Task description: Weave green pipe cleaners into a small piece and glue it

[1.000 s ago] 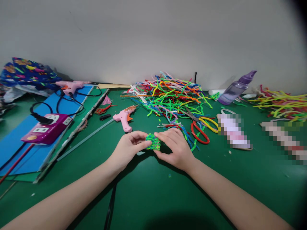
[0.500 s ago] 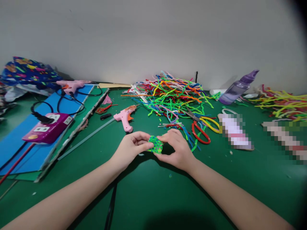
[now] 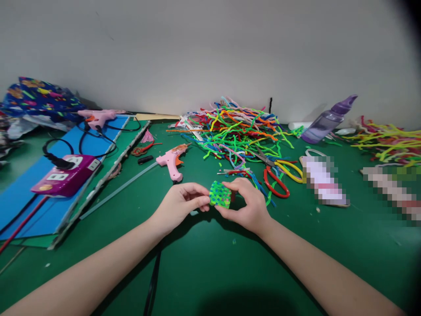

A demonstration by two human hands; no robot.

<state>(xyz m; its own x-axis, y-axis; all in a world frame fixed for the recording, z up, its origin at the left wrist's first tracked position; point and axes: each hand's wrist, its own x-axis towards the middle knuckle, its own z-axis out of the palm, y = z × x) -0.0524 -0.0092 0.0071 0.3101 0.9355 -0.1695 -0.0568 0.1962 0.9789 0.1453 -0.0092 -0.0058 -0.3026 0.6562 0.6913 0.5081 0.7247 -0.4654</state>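
Note:
A small woven square (image 3: 220, 195) in green, blue and some pink is held up between my two hands over the green table. My left hand (image 3: 184, 202) pinches its left edge between thumb and fingers. My right hand (image 3: 246, 201) grips it from the right, thumb at the lower edge and fingers at the upper right. Just beyond my left hand lies a pink glue gun (image 3: 171, 164) with a long clear glue stick in its back. Scissors (image 3: 276, 181) with red and yellow handles rest beyond my right hand.
A pile of colourful fuzzy stems (image 3: 237, 131) lies by the wall. A purple bottle (image 3: 324, 123) leans at the back right, near a blurred phone-shaped item (image 3: 324, 180). On the left, a purple power strip (image 3: 67, 175) sits on a blue board (image 3: 29, 210).
The woven square has shifted slightly right, and more of its face shows. My right hand has moved a little right, its fingers now nearer the square's right side.

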